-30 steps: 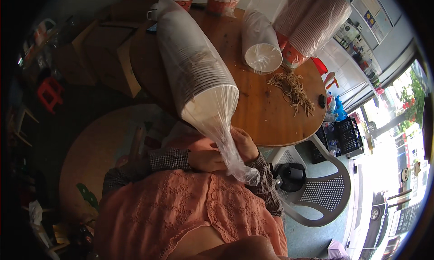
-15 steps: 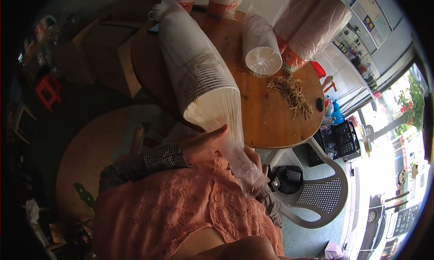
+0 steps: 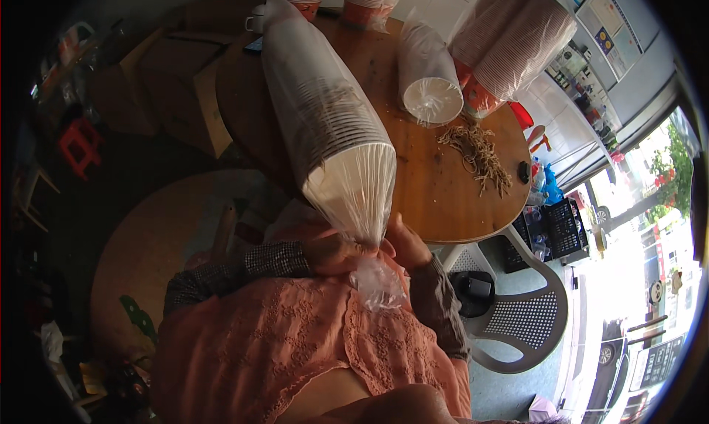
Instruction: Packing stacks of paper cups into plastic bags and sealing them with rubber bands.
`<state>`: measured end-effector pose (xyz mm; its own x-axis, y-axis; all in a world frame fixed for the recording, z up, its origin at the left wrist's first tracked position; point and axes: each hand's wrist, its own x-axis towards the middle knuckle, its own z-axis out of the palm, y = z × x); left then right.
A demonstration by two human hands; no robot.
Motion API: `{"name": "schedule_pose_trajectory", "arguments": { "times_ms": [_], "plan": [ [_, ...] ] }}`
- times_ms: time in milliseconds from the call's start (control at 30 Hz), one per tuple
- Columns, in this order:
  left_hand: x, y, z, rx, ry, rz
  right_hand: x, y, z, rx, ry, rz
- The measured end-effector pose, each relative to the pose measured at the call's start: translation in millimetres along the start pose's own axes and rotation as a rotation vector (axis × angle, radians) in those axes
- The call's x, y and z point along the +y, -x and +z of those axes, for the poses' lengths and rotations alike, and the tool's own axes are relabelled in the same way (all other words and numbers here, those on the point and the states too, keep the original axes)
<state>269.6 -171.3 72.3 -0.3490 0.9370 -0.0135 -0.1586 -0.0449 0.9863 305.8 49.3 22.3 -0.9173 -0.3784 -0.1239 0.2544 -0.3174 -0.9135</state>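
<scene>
Just above the fingers of both hands, left hand (image 3: 336, 253) and right hand (image 3: 405, 243), the bagged cup stack (image 3: 329, 129) now has its plastic neck pinched shut, gathered tighter than a moment ago.

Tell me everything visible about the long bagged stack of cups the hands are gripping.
The bagged cup stack is a long column of nested white cups in a clear, thin plastic sleeve. It slants from the round wooden table down to the person, wide end nearest. The left hand and right hand pinch the gathered neck; loose plastic hangs below.
</scene>
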Motion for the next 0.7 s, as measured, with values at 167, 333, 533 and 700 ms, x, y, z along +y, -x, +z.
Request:
{"name": "schedule_pose_trajectory", "arguments": {
  "times_ms": [167,333,533,700],
  "plan": [
    [-55.7,-18.1,-11.8,0.086,0.116,-0.047,-36.7,-37.3,55.9,-0.066,-0.184,0.106],
    [-46.5,-8.3,-17.6,0.013,-0.257,-0.091,-34.9,-36.6,51.4,-0.065,0.125,0.192],
    [-13.4,24.4,-28.6,-0.027,-0.694,0.206,-32.9,-15.4,51.6,0.176,1.084,-0.114],
    [18.3,22.1,-37.1,0.334,-1.863,0.814,-30.3,-10.1,53.4,0.117,1.488,-0.342]
  ]
}}
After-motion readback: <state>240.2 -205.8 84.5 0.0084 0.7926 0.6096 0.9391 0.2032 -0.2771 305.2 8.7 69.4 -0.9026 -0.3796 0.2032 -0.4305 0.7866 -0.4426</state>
